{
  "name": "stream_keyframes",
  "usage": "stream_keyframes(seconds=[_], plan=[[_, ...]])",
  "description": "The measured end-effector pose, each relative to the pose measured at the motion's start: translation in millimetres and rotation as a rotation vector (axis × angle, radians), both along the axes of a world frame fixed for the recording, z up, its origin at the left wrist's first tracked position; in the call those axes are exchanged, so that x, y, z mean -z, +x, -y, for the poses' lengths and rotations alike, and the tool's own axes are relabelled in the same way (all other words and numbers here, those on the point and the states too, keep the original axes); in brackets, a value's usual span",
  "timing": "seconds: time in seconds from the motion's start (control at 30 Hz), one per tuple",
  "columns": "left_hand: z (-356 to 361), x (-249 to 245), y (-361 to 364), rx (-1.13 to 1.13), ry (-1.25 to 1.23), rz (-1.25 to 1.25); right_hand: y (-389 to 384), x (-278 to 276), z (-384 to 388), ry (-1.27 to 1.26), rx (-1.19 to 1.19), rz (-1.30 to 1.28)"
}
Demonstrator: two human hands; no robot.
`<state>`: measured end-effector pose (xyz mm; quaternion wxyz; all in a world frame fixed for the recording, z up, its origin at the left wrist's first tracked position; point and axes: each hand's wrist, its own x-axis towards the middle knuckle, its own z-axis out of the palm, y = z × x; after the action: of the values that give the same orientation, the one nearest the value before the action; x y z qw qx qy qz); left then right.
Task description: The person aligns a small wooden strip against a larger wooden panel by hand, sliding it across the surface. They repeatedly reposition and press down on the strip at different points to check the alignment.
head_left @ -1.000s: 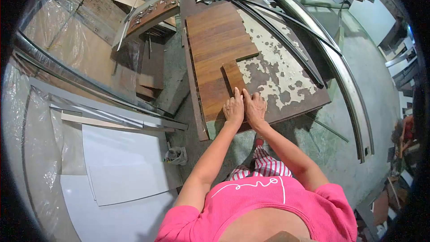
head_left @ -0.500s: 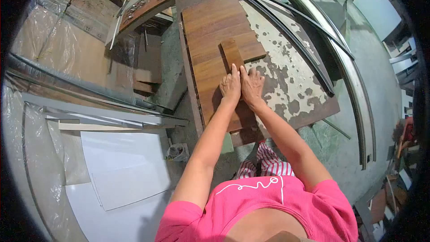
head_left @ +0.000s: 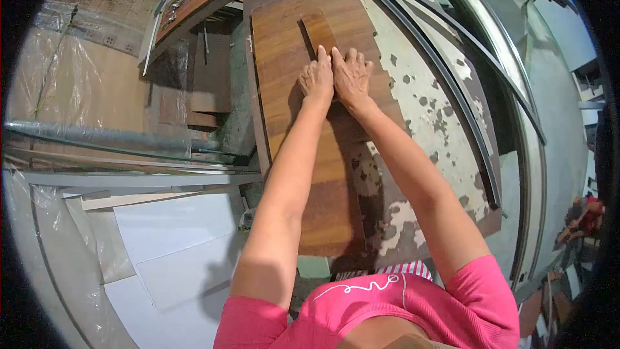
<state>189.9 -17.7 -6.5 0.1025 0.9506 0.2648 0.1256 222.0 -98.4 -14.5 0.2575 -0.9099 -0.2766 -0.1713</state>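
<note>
A narrow brown wooden block (head_left: 318, 30) lies lengthwise on a wood-grain panel (head_left: 276, 71), throwing a dark shadow along its left side. My left hand (head_left: 316, 79) grips the near end from the left, its index finger stretched forward along the block. From the right, my right hand (head_left: 352, 76) holds the same end, index finger beside the other and the remaining fingers bent. Both thumbs are mostly hidden. The panel has a stepped right edge and rests on a board with patchy cream coating (head_left: 420, 103).
Long dark metal strips (head_left: 445, 77) run down the board's right side. At lower left lie white sheets (head_left: 187, 258). Plastic-wrapped panels (head_left: 97, 84) stand at left, near a wooden piece with metal fittings (head_left: 194, 0). A pale metal rail (head_left: 516, 77) is at right.
Both hands and the block have slid forward along the panel, closer to its far edge. My arms are stretched out farther, and the camera view has shifted.
</note>
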Motion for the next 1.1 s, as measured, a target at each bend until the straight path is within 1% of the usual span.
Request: stream_keyframes(seconds=[0.13, 0.2, 0.23, 0.3, 0.33, 0.37, 0.4, 0.47, 0.53, 0.6, 0.67, 0.8, 0.83, 0.87, 0.93, 1.0, 1.07, 1.1], plan=[[-35, -3, 50, 0.013, -0.015, 0.015, 51, 4, -36, 0.054, 0.002, -0.002], [-50, -4, 73, -0.006, 0.003, -0.013, 74, 2, -52, 0.071, -0.029, -0.044], [-48, -18, 79, -0.076, -0.165, 0.021, 85, 5, -60, 0.082, -0.028, -0.029], [-63, -16, 101, -0.096, -0.166, 0.043, 108, 8, -76, 0.086, -0.032, -0.026], [-79, -1, 113, 0.008, -0.001, 0.082, 117, 12, -83, 0.098, -0.016, 0.024], [-84, 1, 120, -0.021, 0.003, 0.103, 123, 16, -89, 0.111, 0.000, 0.074], [-92, 4, 127, 0.032, 0.089, 0.080, 127, 19, -94, 0.104, -0.007, 0.056], [-101, 11, 134, 0.068, 0.094, 0.170, 139, 19, -104, 0.096, 0.015, -0.009], [-106, 14, 136, 0.062, 0.075, 0.164, 142, 19, -109, 0.086, 0.012, -0.044], [-105, 12, 136, 0.063, 0.063, 0.170, 142, 17, -107, 0.100, -0.041, -0.055], [-103, 7, 137, 0.034, 0.025, 0.053, 141, 16, -106, 0.096, -0.036, -0.056], [-79, 4, 115, 0.019, -0.009, 0.116, 122, 11, -88, 0.083, -0.061, -0.067], [-69, 2, 106, -0.053, -0.170, 0.144, 114, 14, -80, 0.111, -0.059, 0.013], [-58, -6, 97, -0.120, -0.329, 0.176, 105, 15, -71, 0.116, -0.051, 0.027], [-29, -20, 69, -0.062, -0.160, 0.091, 82, 13, -52, 0.122, -0.022, 0.116], [-24, 1, 50, -0.003, -0.228, 0.187, 56, 10, -30, 0.082, 0.001, 0.111], [1, 1, 23, 0.016, -0.008, 0.069, 28, 6, -7, 0.063, 0.010, 0.080], [15, -1, 7, 0.007, 0.002, 0.077, 12, 4, 8, 0.064, 0.003, 0.082]])
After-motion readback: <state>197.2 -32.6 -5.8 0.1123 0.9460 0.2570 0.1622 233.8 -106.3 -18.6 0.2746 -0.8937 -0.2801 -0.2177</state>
